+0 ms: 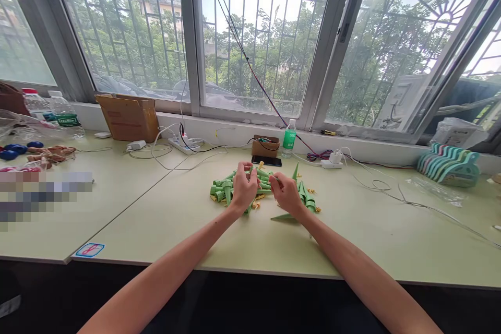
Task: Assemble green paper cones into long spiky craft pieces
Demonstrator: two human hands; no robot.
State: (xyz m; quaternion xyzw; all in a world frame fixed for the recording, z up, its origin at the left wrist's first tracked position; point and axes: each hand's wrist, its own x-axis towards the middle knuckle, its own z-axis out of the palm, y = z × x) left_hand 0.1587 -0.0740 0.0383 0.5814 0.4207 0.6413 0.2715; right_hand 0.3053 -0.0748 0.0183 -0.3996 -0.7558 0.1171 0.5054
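A heap of green cone-shaped plastic pieces (225,186) with small yellow bits lies in the middle of the pale green table (274,240). My left hand (243,187) hovers over the heap with its fingers curled round a green piece. My right hand (287,193) is just to the right, fingers pinched on another green piece. A few more green cones (306,199) lie beside and behind the right hand, one standing point up.
Behind the heap are a black phone (266,160), a small brown box (265,146) and a green-labelled bottle (289,139). A power strip (183,145) and white cables (391,188) run along the sill. A cardboard box (129,117) stands back left, a stack of teal items (450,164) far right.
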